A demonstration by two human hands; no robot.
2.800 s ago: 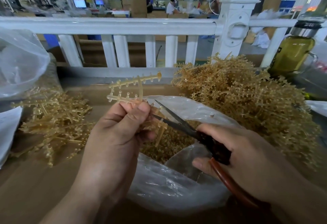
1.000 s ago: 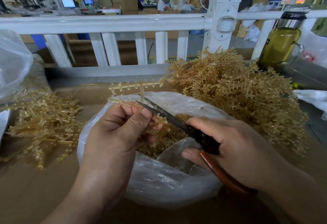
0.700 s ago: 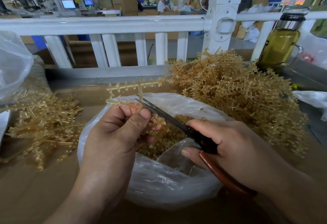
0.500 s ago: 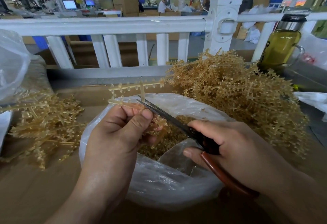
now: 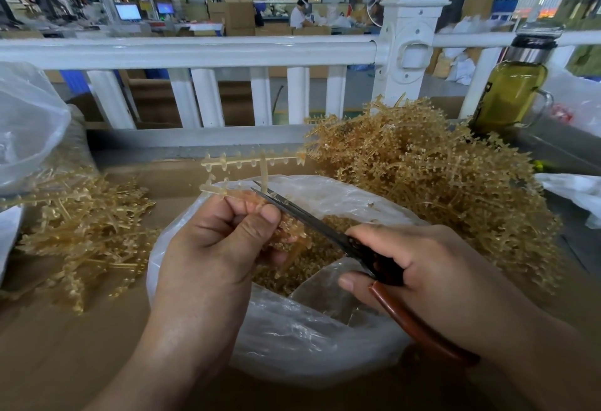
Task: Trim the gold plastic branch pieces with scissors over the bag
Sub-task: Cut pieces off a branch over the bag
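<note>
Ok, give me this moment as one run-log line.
left hand: pinches gold branch piece | right hand: grips scissors | cut site: tips at branch stem, over bag | bag contents: trimmings

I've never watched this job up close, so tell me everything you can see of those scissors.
The scissors have slim dark metal blades, nearly together, a black middle and a reddish-brown handle jutting out below the right hand, which grips them. They slant up and leftward over the clear bag, tips at the stem of the gold branch piece held in the left hand.
</note>
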